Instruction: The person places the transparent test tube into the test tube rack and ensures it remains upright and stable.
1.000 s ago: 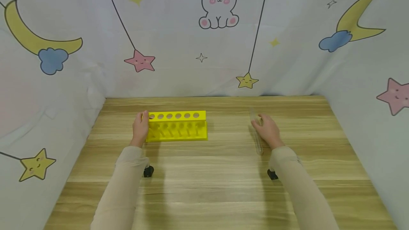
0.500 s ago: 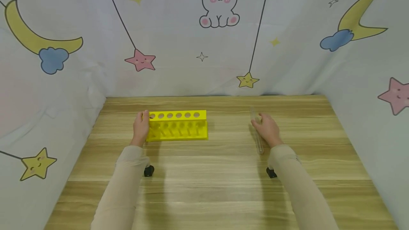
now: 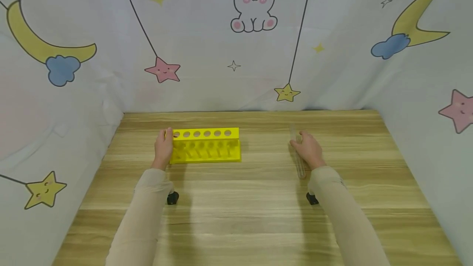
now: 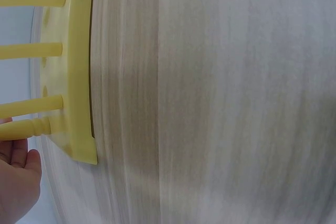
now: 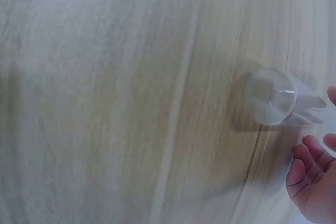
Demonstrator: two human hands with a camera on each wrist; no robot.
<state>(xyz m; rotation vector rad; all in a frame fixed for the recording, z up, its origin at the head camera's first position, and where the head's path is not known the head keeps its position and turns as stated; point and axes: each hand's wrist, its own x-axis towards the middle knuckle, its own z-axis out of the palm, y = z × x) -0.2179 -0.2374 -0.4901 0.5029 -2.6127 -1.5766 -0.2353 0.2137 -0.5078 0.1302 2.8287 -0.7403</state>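
- Clear glass test tube (image 3: 297,155) lying flat on the wooden desk (image 3: 258,216), well right of the yellow test tube rack (image 3: 205,145)
- Likely light, stiff, slick and breakable; prone to rolling; best pinched mid-barrel
- Right hand (image 3: 308,150) curled loosely over the tube, touching it; firm grip impossible to confirm
- Left hand (image 3: 163,147) clasping the rack's left end, thumb on top

The rack (image 3: 205,145) is bright yellow, with a row of round holes on top. The tube (image 3: 298,156) is clear glass without colour. The bench (image 3: 258,212) is light wood with long grain stripes. The sleeves (image 3: 140,216) are beige. The curtain (image 3: 207,32) is white with yellow moons, blue clouds, pink and yellow stars and a white rabbit.
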